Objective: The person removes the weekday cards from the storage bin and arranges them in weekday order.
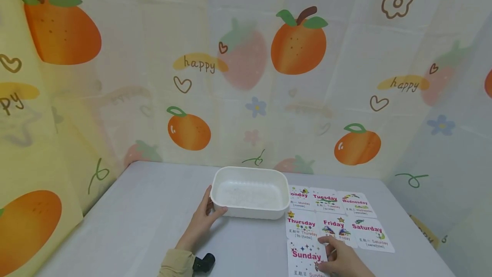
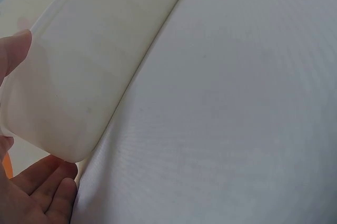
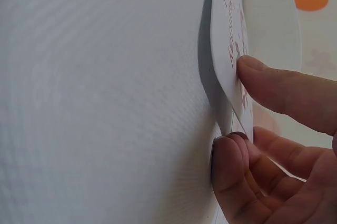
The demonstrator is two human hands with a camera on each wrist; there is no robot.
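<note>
A white plastic tub (image 1: 253, 213), with rounded corners and nothing inside, stands mid-table. My left hand (image 1: 200, 221) grips its near left corner, thumb at the front rim and fingers round the left end; the left wrist view shows the curled fingers (image 2: 55, 184) beside the tub's base. At the front right, my right hand (image 1: 342, 257) pinches the right edge of the Sunday card (image 1: 301, 254). In the right wrist view the thumb lies on the card's printed face and the fingertips are at its edge, which is bent up off the table with a shadow beneath.
Several weekday cards lie in rows right of the tub, among them Thursday (image 1: 301, 223), Wednesday (image 1: 355, 203) and Saturday (image 1: 370, 234). The tub's right side overlaps the Monday card (image 1: 301, 198) in the head view. Printed curtain (image 1: 246, 131) surrounds the grey-white table (image 1: 127, 225).
</note>
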